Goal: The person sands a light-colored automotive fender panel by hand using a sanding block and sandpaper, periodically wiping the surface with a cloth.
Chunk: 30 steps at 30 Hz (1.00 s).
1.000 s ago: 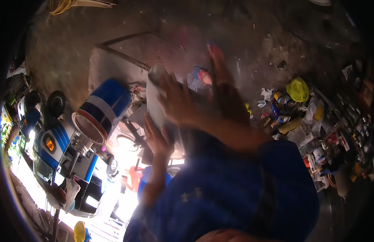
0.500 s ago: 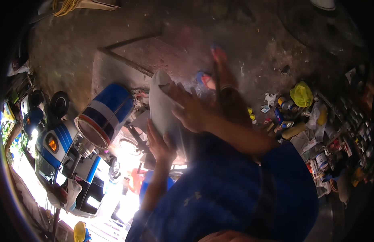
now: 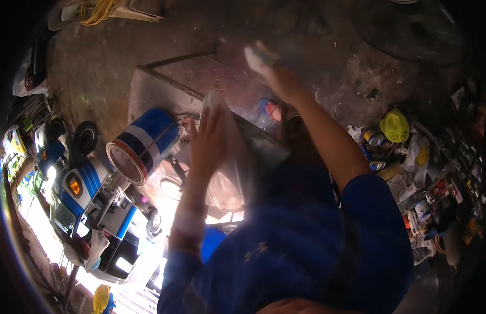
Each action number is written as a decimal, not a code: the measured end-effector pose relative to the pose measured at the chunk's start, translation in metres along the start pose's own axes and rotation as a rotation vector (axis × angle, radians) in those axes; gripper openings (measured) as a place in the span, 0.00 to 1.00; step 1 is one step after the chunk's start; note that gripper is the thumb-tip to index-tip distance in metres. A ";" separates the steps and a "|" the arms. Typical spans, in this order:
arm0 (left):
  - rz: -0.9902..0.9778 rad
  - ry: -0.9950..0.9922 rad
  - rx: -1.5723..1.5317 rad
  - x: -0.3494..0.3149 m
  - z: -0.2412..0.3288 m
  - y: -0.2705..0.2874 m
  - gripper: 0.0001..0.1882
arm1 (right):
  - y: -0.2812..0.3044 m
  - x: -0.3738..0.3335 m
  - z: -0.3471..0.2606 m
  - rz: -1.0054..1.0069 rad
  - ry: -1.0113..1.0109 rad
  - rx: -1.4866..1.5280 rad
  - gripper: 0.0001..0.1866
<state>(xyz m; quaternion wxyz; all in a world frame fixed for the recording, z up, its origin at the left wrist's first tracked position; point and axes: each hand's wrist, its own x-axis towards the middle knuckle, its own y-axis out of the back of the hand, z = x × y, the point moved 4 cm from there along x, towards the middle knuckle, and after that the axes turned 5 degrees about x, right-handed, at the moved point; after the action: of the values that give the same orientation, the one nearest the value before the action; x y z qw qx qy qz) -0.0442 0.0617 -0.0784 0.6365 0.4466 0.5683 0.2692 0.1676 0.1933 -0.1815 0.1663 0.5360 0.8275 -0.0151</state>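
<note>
Your left hand (image 3: pixel 209 138) lies over a smooth, pale grey panel (image 3: pixel 236 152) in front of your body, fingers nearly straight and pointing to the far side. It looks laid on the surface rather than gripping it. The panel stands between your forearms, its narrow, rounded tip at the far end and its wider part toward you.

Your right hand (image 3: pixel 279 81) is stretched out to the far right of the panel, apart from it and blurred. A pale, flattish piece (image 3: pixel 260 61) shows at its fingers; it seems to be held there, but you cannot tell how tightly, or how far the fingers are open.

Just left of the panel is a tilted blue-and-white bucket (image 3: pixel 160 125), its round mouth turned toward the near left. Beyond the panel, to the right, a foot (image 3: pixel 273 110) in a blue sandal rests on the dark, stained floor (image 3: pixel 107 78). Further left, in bright light, stands a blue-and-white vehicle (image 3: pixel 88 175) with a glowing orange lamp (image 3: pixel 74 186). To the right, a yellow-green bag (image 3: pixel 394 125) sits among cans, wrappers and tools. Your blue shirt (image 3: pixel 300 246) fills the near middle.
</note>
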 end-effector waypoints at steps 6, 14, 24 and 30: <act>-0.186 -0.022 -0.065 0.042 0.003 -0.001 0.45 | -0.027 -0.056 0.000 -0.177 -0.056 0.007 0.34; 0.147 0.140 -0.366 -0.083 0.021 -0.005 0.52 | -0.100 -0.076 0.002 -0.110 0.023 0.273 0.33; 0.104 0.400 -0.436 -0.103 0.024 -0.022 0.69 | -0.123 -0.040 -0.025 -0.158 -0.009 0.042 0.38; 0.133 0.401 -0.433 -0.108 0.022 -0.026 0.68 | -0.149 -0.082 -0.031 -0.058 0.265 -0.252 0.36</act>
<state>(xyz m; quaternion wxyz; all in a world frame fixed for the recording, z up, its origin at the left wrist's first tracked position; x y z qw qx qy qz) -0.0502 -0.0480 -0.0496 0.5730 0.2745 0.5816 0.5080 0.0569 0.0640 -0.1507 0.1214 0.4841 0.8526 0.1547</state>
